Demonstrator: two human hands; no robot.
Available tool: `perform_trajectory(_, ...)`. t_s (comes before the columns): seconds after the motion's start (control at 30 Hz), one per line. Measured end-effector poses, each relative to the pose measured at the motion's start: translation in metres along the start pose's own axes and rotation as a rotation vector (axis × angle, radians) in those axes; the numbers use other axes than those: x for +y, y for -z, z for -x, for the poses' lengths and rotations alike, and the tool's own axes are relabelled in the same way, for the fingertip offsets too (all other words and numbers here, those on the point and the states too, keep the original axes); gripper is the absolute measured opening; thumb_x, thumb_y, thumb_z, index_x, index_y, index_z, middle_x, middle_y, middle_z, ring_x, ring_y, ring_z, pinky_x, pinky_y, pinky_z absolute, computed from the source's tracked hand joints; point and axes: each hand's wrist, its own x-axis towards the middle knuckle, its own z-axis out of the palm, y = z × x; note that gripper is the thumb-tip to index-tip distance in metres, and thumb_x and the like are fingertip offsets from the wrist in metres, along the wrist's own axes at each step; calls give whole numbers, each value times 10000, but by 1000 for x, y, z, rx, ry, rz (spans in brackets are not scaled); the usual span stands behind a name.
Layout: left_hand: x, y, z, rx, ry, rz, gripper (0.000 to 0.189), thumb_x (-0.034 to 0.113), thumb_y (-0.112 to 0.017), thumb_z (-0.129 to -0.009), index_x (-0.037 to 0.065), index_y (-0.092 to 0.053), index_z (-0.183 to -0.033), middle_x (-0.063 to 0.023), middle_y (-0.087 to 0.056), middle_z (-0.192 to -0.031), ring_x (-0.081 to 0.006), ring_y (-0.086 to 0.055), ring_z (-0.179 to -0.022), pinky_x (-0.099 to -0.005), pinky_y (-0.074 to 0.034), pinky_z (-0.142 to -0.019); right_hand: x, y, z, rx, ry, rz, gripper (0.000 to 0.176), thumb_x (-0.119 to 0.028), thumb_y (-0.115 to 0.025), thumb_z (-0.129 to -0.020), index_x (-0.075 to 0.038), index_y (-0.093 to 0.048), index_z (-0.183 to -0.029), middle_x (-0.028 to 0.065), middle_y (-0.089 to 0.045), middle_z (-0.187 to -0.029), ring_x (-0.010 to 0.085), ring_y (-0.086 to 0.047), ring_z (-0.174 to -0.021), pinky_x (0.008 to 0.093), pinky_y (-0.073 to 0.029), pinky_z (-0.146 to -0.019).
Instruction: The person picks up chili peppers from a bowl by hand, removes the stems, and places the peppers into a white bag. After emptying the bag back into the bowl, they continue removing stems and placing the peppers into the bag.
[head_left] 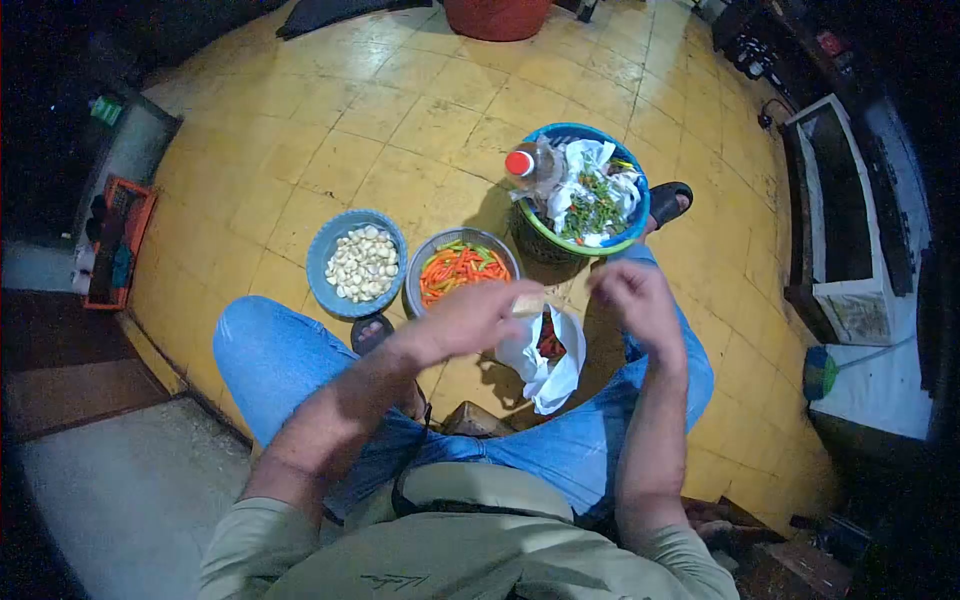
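Observation:
My left hand [478,318] reaches across above the near edge of the chili bowl. Its fingers are closed, with a small pale tan piece [527,303] at the fingertips whose kind I cannot make out. Just right of it, a white plastic bag [553,380] gapes between my knees with red chilies [549,343] inside. My right hand [643,305] is raised to the right of the bag, fingers curled in a pinch and slightly blurred; what they hold, if anything, is hidden. A grey colander [461,237] of orange, red and green chilies stands beyond my left hand.
A blue basin [318,265] of peeled garlic cloves stands left of the colander. At right, a green-blue basket [645,205] holds a red-capped bottle [519,164], white plastic and green stems. A red tub [497,18] stands far back, an orange crate [118,245] at left.

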Motion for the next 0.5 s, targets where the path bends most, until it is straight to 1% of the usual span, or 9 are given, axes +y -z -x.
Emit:
perform_trajectory(0.03,9,-8,1,-61,-182,19,448,281,-645,-822,110,-558,-1226,-167,-648,-1021,-316,-648,-918,-455,-525,-762,-5,-10,13,-137,-56,-32,189,-63,-525,-826,5,-690,-888,166,-687,-823,245,-662,-758,389,-508,-714)
perform_trajectory(0.07,16,-14,0,-68,-185,21,448,281,-645,-822,110,-558,-1226,-167,-648,-1021,-316,-648,-918,-455,-525,-762,11,-23,22,-267,-40,25,188,-57,-527,-816,4,-690,-885,174,-686,-824,254,-665,-762,391,-511,-713)
perform_trajectory(0.13,25,-24,2,-437,-94,-463,391,211,-652,-795,121,-579,-1168,-143,-661,-957,-310,-666,-878,-469,-540,-714,49,-54,25,-495,-41,236,175,-72,-551,-790,15,-684,-862,192,-682,-823,261,-669,-772,391,-514,-712)
perform_trajectory(0.17,18,-32,3,-440,-96,-460,391,211,-652,-795,121,-579,-1168,-143,-661,-957,-310,-666,-878,-469,-540,-714,65,-69,23,-592,-59,391,173,-93,-573,-773,27,-678,-841,200,-678,-821,259,-670,-780,389,-515,-712)
perform_trajectory(0.23,-1,-53,2,-438,-106,-579,290,168,-651,-768,105,-626,-1050,-126,-668,-914,-315,-677,-823,-477,-550,-667,114,-103,12,-825,-60,598,231,-177,-629,-761,6,-673,-896,201,-680,-866,291,-669,-784,398,-519,-701)
perform_trajectory(0.27,1,-52,0,-461,-117,-601,226,139,-639,-749,81,-666,-966,-123,-671,-909,-325,-679,-795,-467,-558,-649,123,-103,12,-824,-60,601,231,-177,-629,-761,6,-673,-896,201,-680,-866,291,-669,-784,398,-519,-701)
perform_trajectory(0.37,3,-55,-3,-421,-133,-522,175,137,-640,-739,61,-686,-890,-138,-671,-897,-324,-677,-823,-461,-556,-684,120,-138,-45,-710,-86,507,241,-188,-631,-762,1,-671,-905,200,-681,-871,294,-668,-785,399,-519,-700)
perform_trajectory(0.43,14,-52,-1,-394,-76,-468,193,134,-635,-732,60,-686,-902,-151,-668,-902,-326,-673,-853,-462,-550,-719,127,-157,-39,-653,-81,445,248,-196,-632,-763,-2,-671,-911,199,-681,-874,296,-668,-786,399,-518,-700)
perform_trajectory(0.5,16,-55,1,-435,-145,-416,194,132,-630,-727,58,-685,-898,-161,-665,-889,-331,-667,-865,-465,-540,-747,146,-153,-37,-606,-73,382,255,-204,-633,-763,-5,-670,-917,198,-681,-877,298,-668,-787,399,-518,-699)
